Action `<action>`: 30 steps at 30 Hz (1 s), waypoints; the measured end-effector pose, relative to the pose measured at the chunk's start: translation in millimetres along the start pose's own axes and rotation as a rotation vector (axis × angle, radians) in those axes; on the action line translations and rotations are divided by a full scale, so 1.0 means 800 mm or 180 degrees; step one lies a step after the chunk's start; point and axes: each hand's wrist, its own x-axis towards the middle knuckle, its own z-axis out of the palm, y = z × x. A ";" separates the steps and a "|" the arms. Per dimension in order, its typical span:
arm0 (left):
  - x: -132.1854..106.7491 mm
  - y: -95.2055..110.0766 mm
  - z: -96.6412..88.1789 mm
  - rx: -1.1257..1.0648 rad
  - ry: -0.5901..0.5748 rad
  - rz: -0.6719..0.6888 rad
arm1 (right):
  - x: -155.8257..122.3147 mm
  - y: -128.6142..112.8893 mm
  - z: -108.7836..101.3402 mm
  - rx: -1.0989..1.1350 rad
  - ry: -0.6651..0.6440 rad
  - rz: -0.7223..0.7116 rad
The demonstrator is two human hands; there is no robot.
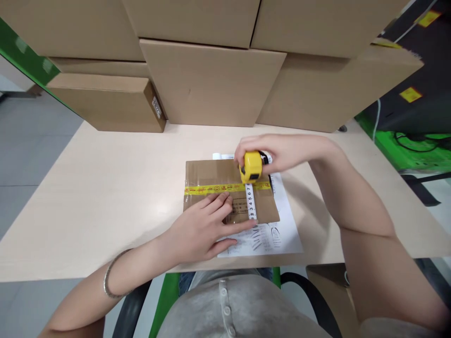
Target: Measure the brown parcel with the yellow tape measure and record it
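A small flat cardboard parcel [207,172] sealed with yellow tape lies on a printed paper sheet [282,234] on the table. My left hand [200,230] rests flat on the parcel's near part, fingers stretched out, one fingertip at the end of the tape blade. My right hand [278,151] is closed round a yellow tape measure [251,166] at the parcel's far edge. Its white numbered blade [250,202] runs from the case across the parcel to the near edge. A silver bracelet circles my left wrist.
The pale wooden table [105,197] carries a wall of stacked cardboard boxes [211,80] along its back. A smaller box [109,103] sits at the back left. Green framing and black equipment with cables stand at the right. A chair armrest shows below the table edge.
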 end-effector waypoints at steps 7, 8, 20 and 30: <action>0.000 0.001 0.002 0.0015 -0.0096 -0.0015 | 0.053 0.069 -0.043 0.0154 0.0201 0.0367; 0.000 0.001 0.002 -0.0001 -0.0082 -0.0031 | 0.057 0.075 -0.042 0.0200 0.0111 0.0357; 0.000 0.000 0.001 0.0099 -0.0046 0.0028 | -0.002 -0.012 -0.005 -0.0403 0.0140 -0.0025; -0.023 -0.011 0.009 -0.0589 0.1661 0.0290 | -0.095 -0.039 0.089 0.0590 0.0394 0.0469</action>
